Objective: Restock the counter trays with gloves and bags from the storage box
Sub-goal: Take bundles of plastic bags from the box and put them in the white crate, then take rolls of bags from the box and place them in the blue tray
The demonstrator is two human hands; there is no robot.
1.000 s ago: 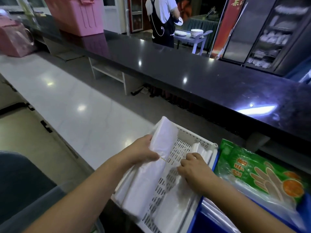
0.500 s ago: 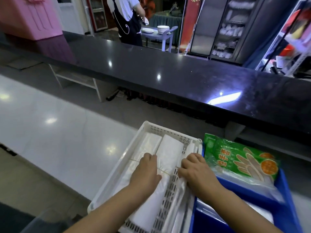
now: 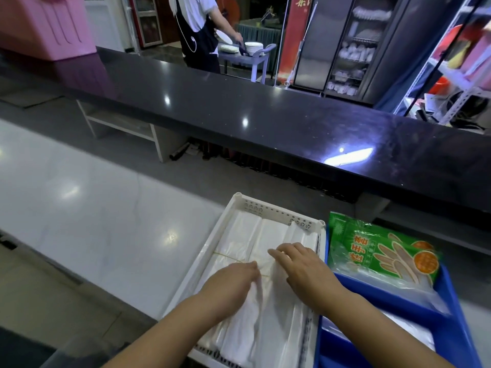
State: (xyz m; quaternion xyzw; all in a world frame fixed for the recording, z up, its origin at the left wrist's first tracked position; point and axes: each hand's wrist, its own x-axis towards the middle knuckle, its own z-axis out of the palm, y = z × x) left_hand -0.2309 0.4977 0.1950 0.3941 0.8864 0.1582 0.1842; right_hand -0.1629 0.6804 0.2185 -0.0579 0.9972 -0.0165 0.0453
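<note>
The white tray (image 3: 279, 210) sits on the pale surface (image 3: 93, 221), its long axis running away from the person and leaning slightly right. Bundles of white bags (image 3: 248, 233) lie in it lengthwise, side by side, with a thin band (image 3: 228, 254) crossing them. The left hand (image 3: 231, 282) and right hand (image 3: 303, 266) both rest flat on the bags, fingers nearly straight, gripping nothing. Just to the right, touching the tray, a blue box (image 3: 451, 328) carries a green glove pack (image 3: 382, 251). The pack bears a drawn hand, an orange disc and yellow Chinese writing, turned sideways.
</note>
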